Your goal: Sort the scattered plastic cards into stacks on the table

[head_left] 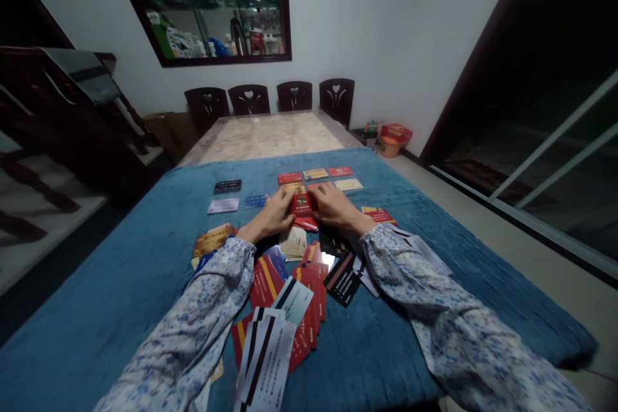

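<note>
My left hand and my right hand meet over the middle of the blue cloth. Between them they grip a red card with gold and white print, one hand at each side edge. Some of my fingertips are hidden behind it. Just below lie more red cards and a cream card. Beyond my fingers, a few cards sit in rows, among them a yellow card and a pale card. To the left are a black card, a white card and a blue card.
Nearer to me, overlapping red cards and striped white cards spread between my forearms. A black striped card lies by my right sleeve, gold cards by the left. Chairs line the marble table's far end.
</note>
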A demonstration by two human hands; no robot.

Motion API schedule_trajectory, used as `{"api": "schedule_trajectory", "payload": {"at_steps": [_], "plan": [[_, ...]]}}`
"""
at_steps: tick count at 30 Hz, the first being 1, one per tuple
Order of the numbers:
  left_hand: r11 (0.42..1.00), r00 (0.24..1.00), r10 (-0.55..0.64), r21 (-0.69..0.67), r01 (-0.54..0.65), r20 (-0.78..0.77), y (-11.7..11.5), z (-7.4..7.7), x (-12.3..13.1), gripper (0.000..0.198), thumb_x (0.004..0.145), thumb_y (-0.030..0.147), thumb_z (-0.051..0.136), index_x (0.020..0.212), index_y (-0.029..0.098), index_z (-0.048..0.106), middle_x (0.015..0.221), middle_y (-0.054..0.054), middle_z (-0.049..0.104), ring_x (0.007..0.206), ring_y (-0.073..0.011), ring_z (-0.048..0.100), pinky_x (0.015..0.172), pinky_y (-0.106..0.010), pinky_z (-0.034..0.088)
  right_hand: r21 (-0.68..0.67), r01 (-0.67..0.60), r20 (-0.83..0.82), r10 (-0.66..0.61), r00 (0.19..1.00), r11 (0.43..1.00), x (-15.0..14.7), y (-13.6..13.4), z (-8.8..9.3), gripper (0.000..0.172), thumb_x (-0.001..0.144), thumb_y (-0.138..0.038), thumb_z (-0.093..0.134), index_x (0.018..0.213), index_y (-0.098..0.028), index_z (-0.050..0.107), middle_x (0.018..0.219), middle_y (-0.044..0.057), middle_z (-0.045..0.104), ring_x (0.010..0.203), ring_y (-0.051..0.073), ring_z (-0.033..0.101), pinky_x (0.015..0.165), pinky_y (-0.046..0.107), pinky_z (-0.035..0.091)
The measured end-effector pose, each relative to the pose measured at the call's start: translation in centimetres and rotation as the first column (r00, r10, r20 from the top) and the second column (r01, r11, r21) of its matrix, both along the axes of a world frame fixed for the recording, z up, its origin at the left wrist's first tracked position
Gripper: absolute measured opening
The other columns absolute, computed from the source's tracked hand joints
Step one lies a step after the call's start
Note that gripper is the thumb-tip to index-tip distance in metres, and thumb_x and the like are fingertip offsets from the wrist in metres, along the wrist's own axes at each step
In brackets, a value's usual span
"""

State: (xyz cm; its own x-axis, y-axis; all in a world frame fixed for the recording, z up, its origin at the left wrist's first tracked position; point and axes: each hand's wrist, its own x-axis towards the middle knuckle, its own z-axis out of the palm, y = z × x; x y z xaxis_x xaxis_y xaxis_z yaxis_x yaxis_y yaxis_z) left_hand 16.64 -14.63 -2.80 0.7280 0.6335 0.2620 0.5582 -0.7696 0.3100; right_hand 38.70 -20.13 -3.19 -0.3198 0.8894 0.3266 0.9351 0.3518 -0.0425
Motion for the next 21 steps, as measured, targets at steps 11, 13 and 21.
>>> {"api": "schedule_trajectory", "payload": {"at_steps": [11, 13, 21], "plan": [[0.998, 0.997, 0.006, 0.061, -0.002, -0.071, -0.3, 0.1, 0.0, 0.05, 0.089, 0.025, 0.062, 0.138, 0.019, 0.052, 0.137, -0.017, 0.057, 0.128, -0.034, 0.057, 0.11, -0.054, 0.048, -0.065, -0.017, 0.054, 0.021, 0.998, 0.998, 1.0, 0.1, 0.3, 0.054, 0.092, -0.038, 0.068, 0.139, -0.012, 0.057, 0.131, 0.02, 0.059, 0.119, 0.032, 0.05, 0.098, 0.044, 0.046], [0.996, 0.995, 0.034, 0.08, -0.026, -0.096, -0.4, 0.3, 0.1, 0.051, 0.089, 0.026, 0.063, 0.138, 0.019, 0.053, 0.136, -0.017, 0.055, 0.128, -0.0344, 0.055, 0.11, -0.054, 0.047, -0.071, -0.021, 0.058, 0.025, 0.998, 0.997, 1.1, 0.1, 0.4, 0.052, 0.092, -0.039, 0.068, 0.136, -0.013, 0.059, 0.131, 0.02, 0.058, 0.119, 0.032, 0.049, 0.098, 0.044, 0.046], [0.996, 0.984, 0.027, 0.09, -0.012, -0.175, -0.3, 1.0, 0.6, 0.051, 0.088, 0.027, 0.064, 0.138, 0.019, 0.053, 0.132, -0.016, 0.055, 0.125, -0.033, 0.052, 0.104, -0.05, 0.047, -0.126, -0.035, 0.048, 0.042, 0.998, 0.991, 1.8, -0.3, 1.4, 0.037, 0.092, -0.029, 0.066, 0.126, -0.013, 0.064, 0.128, 0.018, 0.06, 0.117, 0.031, 0.048, 0.095, 0.042, 0.047]]}}
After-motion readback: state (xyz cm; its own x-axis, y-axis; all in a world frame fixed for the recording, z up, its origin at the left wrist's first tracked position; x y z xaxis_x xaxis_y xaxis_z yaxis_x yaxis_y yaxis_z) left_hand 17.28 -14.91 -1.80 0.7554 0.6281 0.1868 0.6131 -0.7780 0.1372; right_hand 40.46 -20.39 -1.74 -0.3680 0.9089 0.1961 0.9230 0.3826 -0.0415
